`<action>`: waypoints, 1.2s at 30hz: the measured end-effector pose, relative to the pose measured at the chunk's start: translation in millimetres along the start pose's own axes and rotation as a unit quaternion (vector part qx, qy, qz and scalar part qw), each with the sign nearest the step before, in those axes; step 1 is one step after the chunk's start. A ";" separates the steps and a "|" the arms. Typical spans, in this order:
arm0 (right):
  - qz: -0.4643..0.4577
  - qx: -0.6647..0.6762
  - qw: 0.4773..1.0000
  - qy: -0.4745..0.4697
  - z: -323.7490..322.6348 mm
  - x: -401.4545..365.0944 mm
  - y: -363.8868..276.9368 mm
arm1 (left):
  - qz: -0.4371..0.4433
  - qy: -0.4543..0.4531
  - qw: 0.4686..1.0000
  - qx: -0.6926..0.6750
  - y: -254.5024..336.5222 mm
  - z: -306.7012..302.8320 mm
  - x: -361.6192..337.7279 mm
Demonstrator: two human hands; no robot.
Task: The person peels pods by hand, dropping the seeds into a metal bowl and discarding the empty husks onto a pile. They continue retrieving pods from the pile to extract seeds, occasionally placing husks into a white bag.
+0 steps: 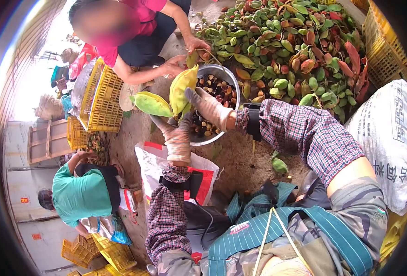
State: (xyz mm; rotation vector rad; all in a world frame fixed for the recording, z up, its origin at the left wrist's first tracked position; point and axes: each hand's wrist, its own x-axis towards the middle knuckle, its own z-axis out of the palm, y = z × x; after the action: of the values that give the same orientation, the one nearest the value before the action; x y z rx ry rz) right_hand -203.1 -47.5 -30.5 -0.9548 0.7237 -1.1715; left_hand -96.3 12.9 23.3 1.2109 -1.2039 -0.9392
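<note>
A cluster of large seed pods is held over the near left rim of a metal basin (229, 76). One pod is yellow (182, 88) and points up; a green pod (152, 104) juts out to the left. My left hand (177, 140), in a striped knit glove, grips the cluster from below, its fingers around the base. My right hand (212, 109), gloved too, has its fingers closed against the yellow pod's right side. Whether it pinches the pod's edge or a seed is hidden. Dark and brown seeds (219, 92) lie in the basin.
A big heap of green and reddish pods (281, 55) lies beyond. A co-worker in pink (134, 27) handles a pod across the basin; another in green (83, 191) bends at left. A white sack (385, 133), a red-and-white sack (150, 163) and yellow crates (104, 101) surround me.
</note>
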 end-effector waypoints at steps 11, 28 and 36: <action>-0.142 -0.135 0.980 0.033 9.6 -20.8 -28.3 | -0.146 0.060 0.971 -0.178 9.2 10.7 -1.2; -0.010 -0.171 0.985 -0.008 8.7 -26.4 14.8 | -0.039 0.134 0.990 -0.005 -36.2 -15.4 11.3; -0.039 -0.325 0.944 -0.027 -6.6 -5.9 -11.2 | 0.026 0.061 0.995 0.073 -43.3 -7.6 7.2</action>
State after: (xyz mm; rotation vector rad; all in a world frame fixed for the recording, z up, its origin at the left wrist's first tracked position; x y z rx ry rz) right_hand -215.1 -44.4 -23.3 -1.5690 1.0666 -0.9765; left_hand -84.3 0.5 -17.8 1.3280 -1.2174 -0.7388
